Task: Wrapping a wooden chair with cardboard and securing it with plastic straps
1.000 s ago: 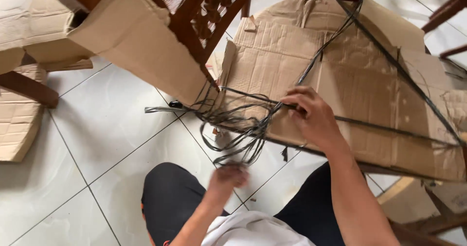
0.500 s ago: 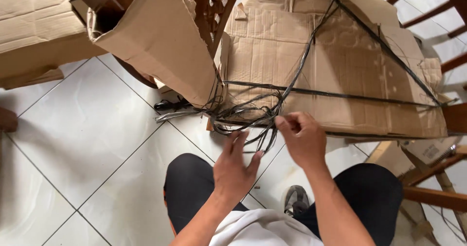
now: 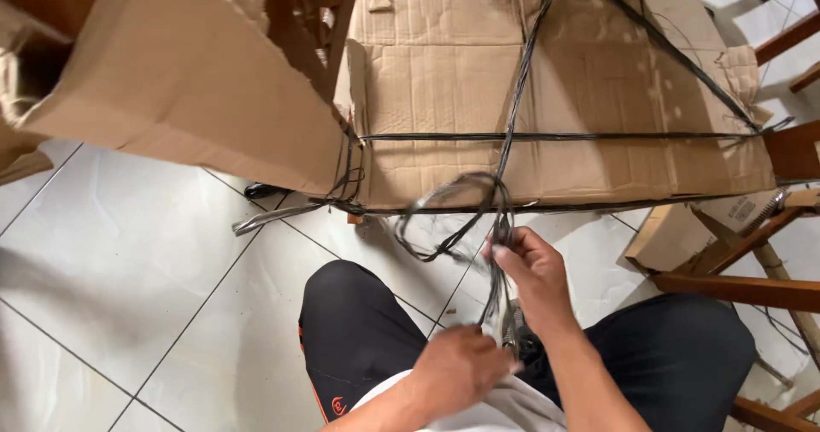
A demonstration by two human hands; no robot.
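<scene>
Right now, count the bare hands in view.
2. The right hand pinches the bundle of black plastic straps below the cardboard-wrapped chair; the left hand grips the same straps lower down, above the lap. No other hands show.

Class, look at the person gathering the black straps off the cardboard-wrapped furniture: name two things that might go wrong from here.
1. The black straps run taut between the right hand and left hand; thin strapping under tension may cut or chafe the fingers.
2. Loose loops hang over the knee, while other bands stay tied around the cardboard. A hard pull might snag, tear the wrapping or tug the furniture.
</scene>
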